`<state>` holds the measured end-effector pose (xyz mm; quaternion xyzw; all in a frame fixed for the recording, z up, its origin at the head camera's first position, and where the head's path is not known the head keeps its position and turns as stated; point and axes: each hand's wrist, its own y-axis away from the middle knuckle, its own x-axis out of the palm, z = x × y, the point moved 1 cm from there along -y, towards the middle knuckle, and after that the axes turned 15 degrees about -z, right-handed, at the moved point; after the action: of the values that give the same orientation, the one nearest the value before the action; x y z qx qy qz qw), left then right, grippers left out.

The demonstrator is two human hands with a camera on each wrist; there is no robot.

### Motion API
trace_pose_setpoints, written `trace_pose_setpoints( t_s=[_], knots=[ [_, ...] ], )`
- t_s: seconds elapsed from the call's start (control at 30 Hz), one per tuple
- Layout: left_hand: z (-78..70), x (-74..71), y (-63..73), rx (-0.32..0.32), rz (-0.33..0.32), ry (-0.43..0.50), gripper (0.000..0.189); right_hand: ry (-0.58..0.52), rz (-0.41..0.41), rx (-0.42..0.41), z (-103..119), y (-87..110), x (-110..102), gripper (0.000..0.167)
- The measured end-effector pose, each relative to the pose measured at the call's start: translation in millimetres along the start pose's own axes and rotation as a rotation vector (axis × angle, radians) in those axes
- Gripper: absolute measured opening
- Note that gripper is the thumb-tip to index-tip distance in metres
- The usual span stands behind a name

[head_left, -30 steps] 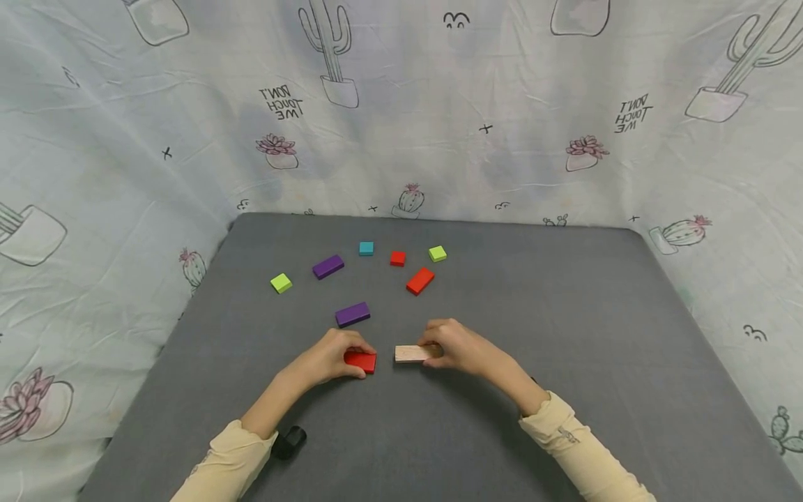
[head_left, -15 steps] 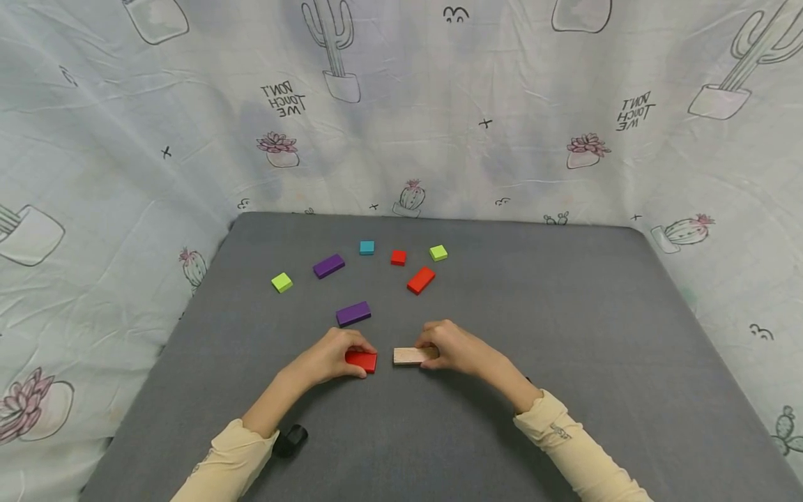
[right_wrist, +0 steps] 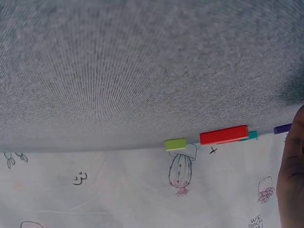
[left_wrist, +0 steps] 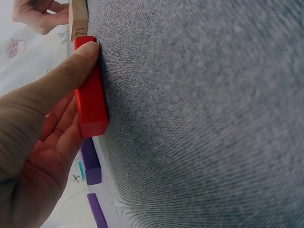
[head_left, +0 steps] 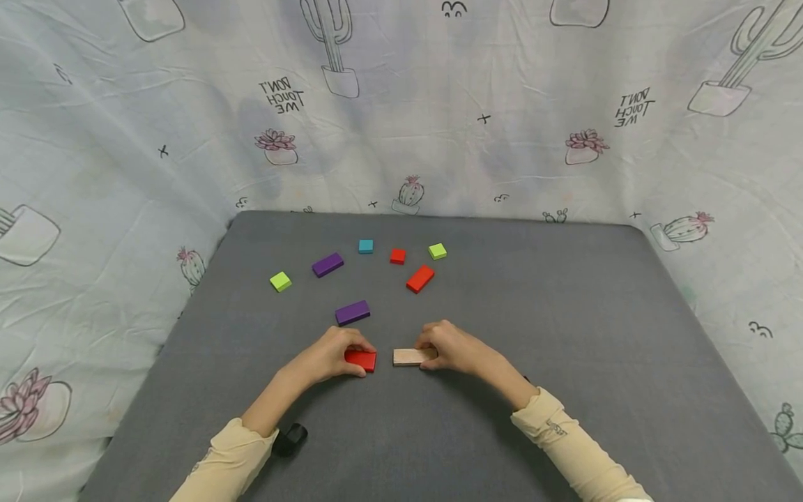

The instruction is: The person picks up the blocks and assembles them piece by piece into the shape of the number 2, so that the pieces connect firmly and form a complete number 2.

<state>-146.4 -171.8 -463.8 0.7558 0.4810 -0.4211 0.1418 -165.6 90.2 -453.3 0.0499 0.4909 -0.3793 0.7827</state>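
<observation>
My left hand [head_left: 329, 355] pinches a red block [head_left: 362, 360] between thumb and fingers, low at the grey tabletop. In the left wrist view the thumb lies along the near side of that red block [left_wrist: 91, 102]. Across a small gap, my right hand [head_left: 456, 348] grips the right part of a plain wooden block [head_left: 406, 357]. Digits are printed on the end of the wooden block [left_wrist: 79, 26] that faces the red one. Only a sliver of the right hand [right_wrist: 292, 175] enters the right wrist view, and its block is out of sight there.
Behind the hands lie two purple blocks [head_left: 353, 312], a longer red block [head_left: 420, 279], a small red block [head_left: 398, 256], a blue block [head_left: 366, 246] and two lime blocks [head_left: 437, 251]. A patterned curtain [head_left: 401, 104] hangs around the grey table [head_left: 564, 314].
The right hand and its wooden block have shifted very slightly left and toward the person. The left hand and its red block look still; the head view has tilted a little.
</observation>
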Motion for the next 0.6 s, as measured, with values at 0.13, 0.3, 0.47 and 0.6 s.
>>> trace_pose_setpoints(
  t_s=[0.13,0.3,0.47,0.6],
  knots=[
    [0.3,0.5,-0.6,0.002,-0.003,0.002,0.034,-0.009,0.004,0.0,-0.1,-1.6,1.4,0.018],
    [-0.9,-0.2,-0.6,0.0,0.002,0.007,0.034,-0.006,0.013,0.001,1.7,-4.1,3.2,0.019],
    [-0.9,-0.6,-0.7,-0.001,0.0,0.014,0.034,0.013,0.022,0.004,4.6,-6.2,5.0,0.022],
    [-0.6,-0.6,-0.5,-0.013,0.002,0.008,0.034,0.016,0.03,-0.001,8.1,-8.0,7.2,0.022]
  ],
)
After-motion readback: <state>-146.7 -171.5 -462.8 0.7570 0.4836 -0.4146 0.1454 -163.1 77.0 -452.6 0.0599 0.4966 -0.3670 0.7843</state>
